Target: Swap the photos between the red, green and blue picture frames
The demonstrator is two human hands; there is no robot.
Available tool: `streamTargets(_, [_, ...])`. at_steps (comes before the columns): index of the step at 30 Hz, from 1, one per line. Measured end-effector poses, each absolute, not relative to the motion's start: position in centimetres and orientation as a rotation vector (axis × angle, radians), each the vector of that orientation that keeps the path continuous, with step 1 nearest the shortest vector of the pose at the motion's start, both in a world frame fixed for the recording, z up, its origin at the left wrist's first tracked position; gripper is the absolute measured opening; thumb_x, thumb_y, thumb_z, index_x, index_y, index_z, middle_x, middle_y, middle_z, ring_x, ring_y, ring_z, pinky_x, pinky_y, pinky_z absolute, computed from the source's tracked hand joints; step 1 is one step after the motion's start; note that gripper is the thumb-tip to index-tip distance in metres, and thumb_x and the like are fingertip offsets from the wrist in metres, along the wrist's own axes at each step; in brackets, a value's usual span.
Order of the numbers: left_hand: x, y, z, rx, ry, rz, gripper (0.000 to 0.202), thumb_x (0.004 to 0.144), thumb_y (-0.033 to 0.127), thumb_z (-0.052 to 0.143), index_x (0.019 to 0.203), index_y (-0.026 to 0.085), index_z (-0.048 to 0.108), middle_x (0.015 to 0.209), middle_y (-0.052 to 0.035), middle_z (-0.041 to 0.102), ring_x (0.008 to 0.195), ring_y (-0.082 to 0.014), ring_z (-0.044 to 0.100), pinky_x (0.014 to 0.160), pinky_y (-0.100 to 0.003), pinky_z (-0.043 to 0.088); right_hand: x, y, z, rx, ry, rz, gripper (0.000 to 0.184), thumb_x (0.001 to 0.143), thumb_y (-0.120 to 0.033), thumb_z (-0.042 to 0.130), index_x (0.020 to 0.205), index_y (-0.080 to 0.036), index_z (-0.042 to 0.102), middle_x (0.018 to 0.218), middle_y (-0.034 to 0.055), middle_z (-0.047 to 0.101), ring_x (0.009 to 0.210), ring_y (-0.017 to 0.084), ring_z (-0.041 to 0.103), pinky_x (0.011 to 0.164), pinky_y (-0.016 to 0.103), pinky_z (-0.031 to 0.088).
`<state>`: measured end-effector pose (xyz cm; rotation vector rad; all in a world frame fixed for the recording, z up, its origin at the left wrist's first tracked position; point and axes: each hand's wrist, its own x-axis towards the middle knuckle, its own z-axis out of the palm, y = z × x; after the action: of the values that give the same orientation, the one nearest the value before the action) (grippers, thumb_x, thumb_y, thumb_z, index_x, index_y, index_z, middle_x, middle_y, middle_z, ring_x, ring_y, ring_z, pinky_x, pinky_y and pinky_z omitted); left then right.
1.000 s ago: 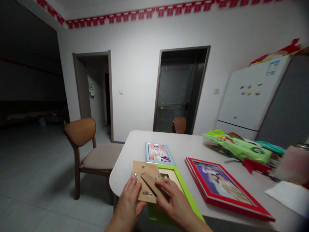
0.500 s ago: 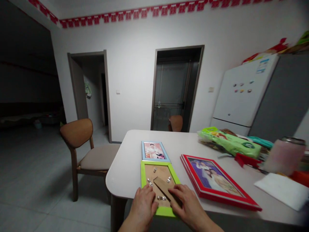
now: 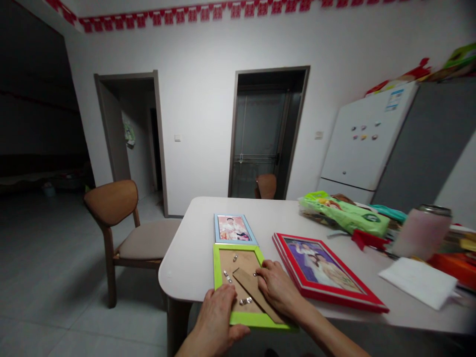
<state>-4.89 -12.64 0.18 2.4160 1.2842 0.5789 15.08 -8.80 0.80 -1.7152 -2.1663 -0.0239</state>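
Clearly, the green frame [image 3: 216, 267] has the hands' attention: it lies face down by the table's near-left corner, seemingly jutting past the near edge, a position that brings its brown backboard [image 3: 243, 260], silver clips [image 3: 227, 276] and slanting support leg [image 3: 256, 292] uppermost. The left hand [image 3: 215, 315] grips its near-left corner, fingers bent over the rim, thumb along the bottom, probably to steady it. The right hand [image 3: 277, 285] has its fingers bunched at the right-hand clip; whether they pinch it, I cannot tell. Just beyond, towards the table's [image 3: 186, 267] far edge, a blue frame [image 3: 233, 228] lies picture up. Stacked red frames [image 3: 327, 270] sit to the right, perhaps leaving the hands elbow room. Farther off, a green packet [image 3: 345, 215] and a pinkish jar [image 3: 424, 233] crowd the right end.
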Motion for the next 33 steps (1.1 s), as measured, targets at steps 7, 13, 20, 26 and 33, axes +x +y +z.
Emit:
streamTargets(7, [-4.9,-12.7,0.3,2.384,1.296,0.612,0.065,0.058,0.032,0.069,0.114,0.015,0.040,0.119,-0.0073,0.046,0.107,-0.0213,0.041,0.094,-0.032,0.028,15.7,-9.2,0.3,-1.693,-2.059,0.031,0.031,0.076,-0.019,0.035,0.085,-0.014,0.064,0.096,0.0097,0.053,0.091,0.019,0.044,0.084,0.028,0.033])
streamTargets(13, [-4.8,-12.7,-0.1,2.387,1.288,0.598,0.067,0.058,0.027,0.070,0.115,0.013,0.038,0.119,-0.0097,0.046,0.107,-0.0222,0.041,0.094,-0.034,0.028,14.8,-10.6,0.5,-1.556,-2.155,0.026,0.031,0.076,-0.022,0.039,0.099,-0.018,0.058,0.106,0.0098,0.051,0.097,0.021,0.043,0.082,0.034,0.034])
streamTargets(20, [-4.9,-12.6,-0.3,2.401,1.275,0.598,0.069,0.058,0.024,0.070,0.117,0.013,0.035,0.119,-0.0122,0.045,0.107,-0.0246,0.041,0.094,-0.040,0.028,12.2,-13.9,2.0,-1.258,-2.407,0.105,0.021,0.076,-0.020,0.041,0.077,-0.025,0.061,0.089,0.0025,0.054,0.086,0.017,0.044,0.074,0.032,0.035])
streamTargets(26, [-5.0,-12.3,-1.1,2.381,1.233,0.685,0.070,0.057,0.026,0.071,0.117,0.015,0.036,0.119,-0.0123,0.045,0.109,-0.0260,0.040,0.094,-0.042,0.028,13.3,-14.4,2.1,-1.173,-2.473,0.116,0.024,0.078,-0.022,0.039,0.090,-0.026,0.059,0.099,0.0042,0.052,0.094,0.018,0.042,0.081,0.034,0.033])
streamTargets(33, [-5.5,-12.1,-1.3,2.375,1.115,0.769,0.046,0.059,0.027,0.069,0.101,0.019,0.050,0.115,-0.0079,0.048,0.105,-0.0243,0.042,0.090,-0.039,0.032,11.4,-10.8,1.5,-1.327,-2.320,0.193,0.030,0.081,-0.023,0.033,0.099,-0.019,0.056,0.097,0.0081,0.055,0.089,0.018,0.046,0.078,0.031,0.034])
